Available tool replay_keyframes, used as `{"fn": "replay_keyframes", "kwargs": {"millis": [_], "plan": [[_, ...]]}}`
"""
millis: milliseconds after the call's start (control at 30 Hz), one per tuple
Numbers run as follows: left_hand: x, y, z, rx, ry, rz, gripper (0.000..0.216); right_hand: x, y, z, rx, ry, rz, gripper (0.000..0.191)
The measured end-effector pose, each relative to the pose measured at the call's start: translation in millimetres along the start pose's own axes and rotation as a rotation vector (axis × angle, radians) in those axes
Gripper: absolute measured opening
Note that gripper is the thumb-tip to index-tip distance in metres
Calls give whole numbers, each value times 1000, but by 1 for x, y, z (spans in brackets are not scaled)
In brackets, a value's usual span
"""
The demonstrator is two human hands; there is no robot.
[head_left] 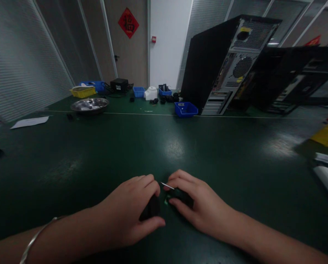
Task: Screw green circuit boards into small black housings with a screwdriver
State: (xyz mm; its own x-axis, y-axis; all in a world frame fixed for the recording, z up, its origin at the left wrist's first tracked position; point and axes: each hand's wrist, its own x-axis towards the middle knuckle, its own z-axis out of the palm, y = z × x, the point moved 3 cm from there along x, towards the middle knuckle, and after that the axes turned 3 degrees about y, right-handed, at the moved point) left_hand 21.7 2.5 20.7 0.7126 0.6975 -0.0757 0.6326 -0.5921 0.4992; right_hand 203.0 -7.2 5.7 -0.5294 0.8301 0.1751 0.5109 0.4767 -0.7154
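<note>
- Spreading across nearly the whole view, the green table [70, 161] lies bare from the hands out to a pale seam at twelve o'clock, with wide open surface at nine and three o'clock.
- A black computer tower [207, 62] stands beyond the seam at one o'clock from the hands, with a second tower [298, 77] beside it at two o'clock. Both are well apart from the hands.
- A steel dish [89, 105] sits at eleven o'clock, a blue bin [185, 109] just in front of the first tower, and a yellow bin [327, 135] by the right border at three o'clock.
- The left hand [131, 212], low in the view at six o'clock, is curled around a small black part [151, 208], with the thumb beneath and the fingers over it.
- The right hand [199, 207] faces it, fingers bent and closed over a dark piece [181, 196] that rests on the table.
- The two parts sit just beside each other in the gap between the hands.
- A thin silvery sliver [166, 185] pokes out at ten o'clock from the right index fingertip; which hand pinches it cannot be told.
</note>
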Motion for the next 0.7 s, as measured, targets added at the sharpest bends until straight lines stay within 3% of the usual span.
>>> {"fn": "replay_keyframes", "kwargs": {"millis": [200, 367, 567, 700], "plan": [[7, -16, 3, -231, 107, -13, 23, 0, 0, 3, -128, -61, 41, 19], [11, -27, 6, -534, 171, -85, 33, -1, 3, 4, -128, -31, 60, 14], [13, -31, 11, -855, 191, -159, 36, 2, 4, 0, -34, 45, 96, 12], [14, -30, 14, -1032, 212, -194, 40, 5, 7, -3, 182, 164, 158, 12]]}}
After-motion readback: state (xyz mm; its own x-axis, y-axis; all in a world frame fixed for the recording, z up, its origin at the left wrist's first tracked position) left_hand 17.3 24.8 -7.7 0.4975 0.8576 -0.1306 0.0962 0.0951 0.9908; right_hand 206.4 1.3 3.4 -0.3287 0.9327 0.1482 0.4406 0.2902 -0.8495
